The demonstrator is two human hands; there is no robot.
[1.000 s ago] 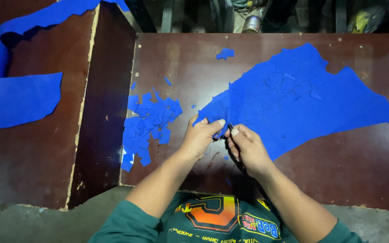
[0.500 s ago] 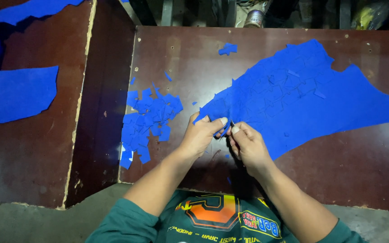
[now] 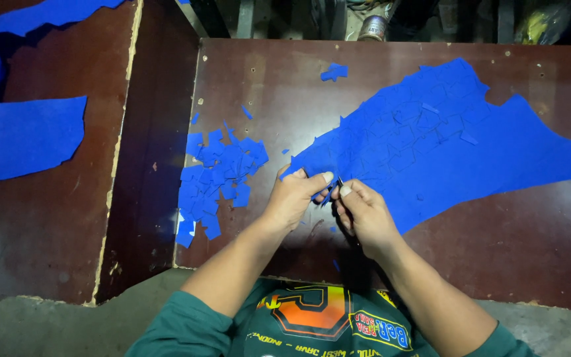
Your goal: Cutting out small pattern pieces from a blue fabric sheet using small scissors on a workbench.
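Hands, two: left hand pinches one blue sheet, right hand grips a thin tool (scraps uncountable).

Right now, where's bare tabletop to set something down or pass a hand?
Free: the brown table between the pile of cut pieces and the lone scrap; also the near right corner below the blue sheet. Crowded: around the left hand and right hand at the sheet's edge.

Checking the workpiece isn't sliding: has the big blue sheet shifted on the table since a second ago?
No. The big blue sheet lies as before against the table's far edge and the small blue scrap; only the camera drifted slightly.
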